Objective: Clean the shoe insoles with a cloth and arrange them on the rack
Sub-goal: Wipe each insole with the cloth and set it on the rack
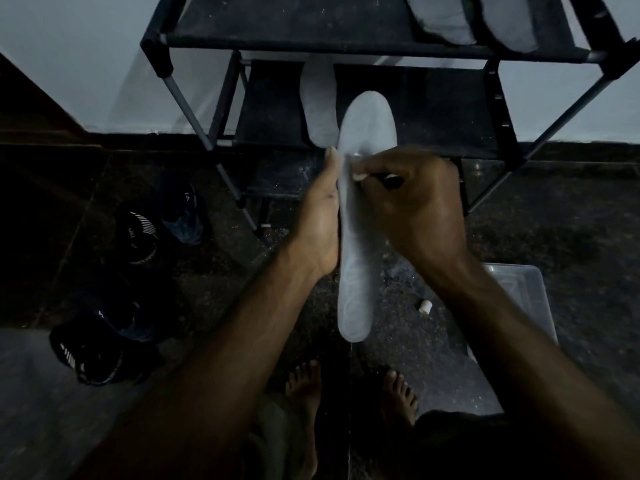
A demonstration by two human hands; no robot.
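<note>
While we steady the pale insole (360,209) before the rack (346,46), left hand (322,216) flat along its edge, right hand (412,202) fingers pinching something small against it, it looks light and bendable; mid-length support suits.

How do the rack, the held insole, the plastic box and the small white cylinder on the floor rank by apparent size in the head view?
1. rack
2. held insole, though nearness to the camera enlarges it
3. plastic box, partly hidden by the arm, so unsure
4. small white cylinder
</note>
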